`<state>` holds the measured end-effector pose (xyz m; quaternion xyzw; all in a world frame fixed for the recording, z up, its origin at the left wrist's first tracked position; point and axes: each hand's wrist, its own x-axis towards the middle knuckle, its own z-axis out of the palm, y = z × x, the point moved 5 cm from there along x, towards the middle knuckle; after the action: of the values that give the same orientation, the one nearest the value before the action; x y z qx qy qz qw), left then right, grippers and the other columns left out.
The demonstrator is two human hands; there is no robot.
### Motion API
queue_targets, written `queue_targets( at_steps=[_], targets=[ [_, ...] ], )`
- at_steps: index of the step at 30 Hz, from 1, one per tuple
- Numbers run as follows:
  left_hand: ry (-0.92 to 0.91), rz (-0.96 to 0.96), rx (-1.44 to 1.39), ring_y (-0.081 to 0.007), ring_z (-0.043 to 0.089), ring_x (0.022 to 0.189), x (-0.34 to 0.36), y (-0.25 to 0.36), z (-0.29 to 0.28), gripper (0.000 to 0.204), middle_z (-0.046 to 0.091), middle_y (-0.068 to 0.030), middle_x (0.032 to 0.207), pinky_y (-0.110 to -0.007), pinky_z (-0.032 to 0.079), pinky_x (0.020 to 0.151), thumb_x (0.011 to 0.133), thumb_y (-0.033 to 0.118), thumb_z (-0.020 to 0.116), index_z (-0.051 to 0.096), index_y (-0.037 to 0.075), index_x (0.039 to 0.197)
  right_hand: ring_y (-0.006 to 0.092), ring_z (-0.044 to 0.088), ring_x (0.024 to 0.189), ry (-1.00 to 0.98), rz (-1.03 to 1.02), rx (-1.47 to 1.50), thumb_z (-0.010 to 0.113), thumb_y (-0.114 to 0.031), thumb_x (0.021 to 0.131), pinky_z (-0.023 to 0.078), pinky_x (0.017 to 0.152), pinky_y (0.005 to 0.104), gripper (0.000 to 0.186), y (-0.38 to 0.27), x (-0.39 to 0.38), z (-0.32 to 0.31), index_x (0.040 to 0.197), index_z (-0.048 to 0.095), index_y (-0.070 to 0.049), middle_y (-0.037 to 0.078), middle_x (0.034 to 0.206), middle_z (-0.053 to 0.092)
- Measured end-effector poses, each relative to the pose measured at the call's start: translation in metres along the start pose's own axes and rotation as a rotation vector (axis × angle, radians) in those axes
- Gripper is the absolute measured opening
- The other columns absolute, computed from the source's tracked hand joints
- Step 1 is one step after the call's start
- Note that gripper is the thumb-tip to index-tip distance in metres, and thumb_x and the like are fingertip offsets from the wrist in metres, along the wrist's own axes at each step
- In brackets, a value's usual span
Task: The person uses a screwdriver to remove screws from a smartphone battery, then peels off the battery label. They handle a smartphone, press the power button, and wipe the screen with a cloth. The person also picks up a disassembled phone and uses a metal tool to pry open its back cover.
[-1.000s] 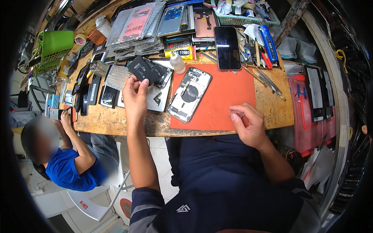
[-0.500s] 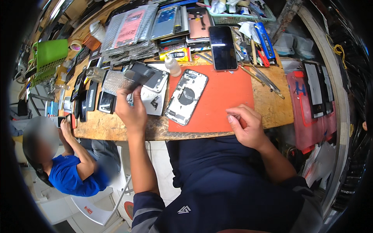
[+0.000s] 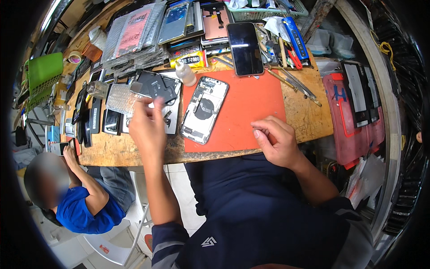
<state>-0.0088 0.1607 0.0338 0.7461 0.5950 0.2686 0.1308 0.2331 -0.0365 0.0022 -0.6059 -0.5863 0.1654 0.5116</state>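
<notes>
Over the left part of the bench, my left hand (image 3: 148,127) is open, its blurred thumb apart from the fingers. Just beyond its fingertips lies a black phone battery (image 3: 156,86) on a pile of flat phone parts. An opened phone (image 3: 205,110) rests on the orange-red mat (image 3: 251,107), its white inside and round black coil facing up. My right hand (image 3: 280,142) hovers at the mat's near right side. Its fingers are curled with thumb and index close together; anything between them is too small to make out.
Behind the opened phone stands a small white bottle (image 3: 185,74). A dark-screened phone (image 3: 245,49) lies at the mat's far edge, with tweezers (image 3: 298,85) to its right. Bubble-wrapped packs (image 3: 132,36) are stacked at the back left. A person in blue (image 3: 89,208) sits at the left.
The dark battery that my left hand held now lies on the parts pile, and the fingers have come away from it. My right hand stays curled over the mat. The view has shifted slightly.
</notes>
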Motion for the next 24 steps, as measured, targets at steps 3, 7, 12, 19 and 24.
queue_targets(
  at_steps=[3, 7, 12, 19, 24],
  targets=[
    [-0.202, 0.419, -0.01, -0.037, 0.062, 0.107, -0.048, 0.04, 0.018, 0.065, 0.067, -0.0206, 0.112, -0.048, 0.049, 0.09, 0.08, 0.037, 0.086, 0.062, -0.003, 0.125, 0.0217, 0.063, 0.066, -0.008, -0.029, -0.03, 0.069, 0.005, 0.089, 0.049, 0.058, 0.033, 0.015, 0.0, -0.002, 0.003, 0.104, 0.068, 0.002, 0.012, 0.082, 0.065],
    [-0.155, 0.418, 0.128, -0.0373, 0.061, 0.11, -0.056, 0.058, 0.027, 0.071, 0.067, -0.0215, 0.115, -0.046, 0.048, 0.098, 0.078, 0.034, 0.087, 0.059, -0.003, 0.132, 0.0166, 0.06, 0.067, -0.011, -0.094, -0.028, 0.067, 0.008, 0.09, 0.047, 0.058, 0.0298, 0.016, -0.003, 0.003, 0.005, 0.105, 0.069, 0.004, 0.01, 0.083, 0.065],
    [-0.469, 0.065, -0.753, -0.0282, 0.067, 0.111, -0.064, 0.037, 0.022, 0.075, 0.07, -0.0174, 0.124, -0.041, 0.049, 0.101, 0.079, 0.018, 0.082, 0.052, -0.004, 0.144, 0.0145, 0.062, 0.068, 0.058, 0.069, 0.152, 0.067, 0.005, 0.092, 0.048, 0.059, 0.0289, 0.013, 0.016, -0.007, -0.004, 0.105, 0.069, 0.002, 0.008, 0.083, 0.065],
    [-0.785, -0.231, -2.307, -0.0416, 0.056, 0.128, -0.102, 0.04, 0.047, 0.101, 0.042, -0.0327, 0.15, -0.053, 0.053, 0.102, 0.095, 0.073, 0.051, 0.025, 0.002, 0.162, 0.0101, 0.058, 0.063, 0.013, 0.051, 0.135, 0.067, 0.004, 0.094, 0.045, 0.056, 0.0254, 0.011, 0.011, -0.002, -0.002, 0.104, 0.07, 0.001, 0.005, 0.081, 0.065],
    [-0.741, -0.395, -2.409, -0.0386, 0.053, 0.119, -0.095, 0.049, 0.053, 0.083, 0.045, -0.0299, 0.146, -0.046, 0.052, 0.095, 0.103, 0.066, 0.045, 0.035, 0.005, 0.158, 0.0116, 0.057, 0.064, -0.028, 0.06, 0.112, 0.067, 0.007, 0.092, 0.043, 0.057, 0.0267, 0.012, 0.009, -0.002, -0.003, 0.103, 0.069, 0.004, 0.007, 0.08, 0.064]
  ],
)
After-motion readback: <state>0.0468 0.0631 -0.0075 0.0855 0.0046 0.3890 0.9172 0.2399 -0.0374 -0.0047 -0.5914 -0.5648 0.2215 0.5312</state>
